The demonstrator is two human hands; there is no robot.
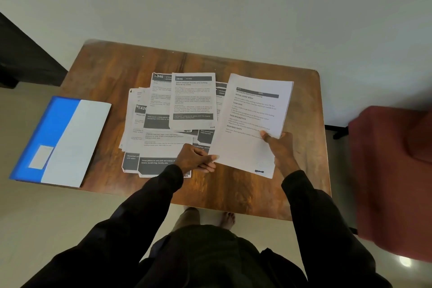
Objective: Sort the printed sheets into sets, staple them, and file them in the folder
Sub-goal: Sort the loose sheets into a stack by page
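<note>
Both dark-sleeved arms reach forward, left hand [196, 158] and right hand [279, 145] pinching closed.

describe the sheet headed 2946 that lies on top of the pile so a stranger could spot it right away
On the brown wooden table, between the blue and white folder at its left edge and the stack held in both hands, lies a loose pile of printed sheets. At the pile's far side, the topmost 2946 sheet lies fully uncovered. Its twin just to the left is partly hidden beneath it.
</note>
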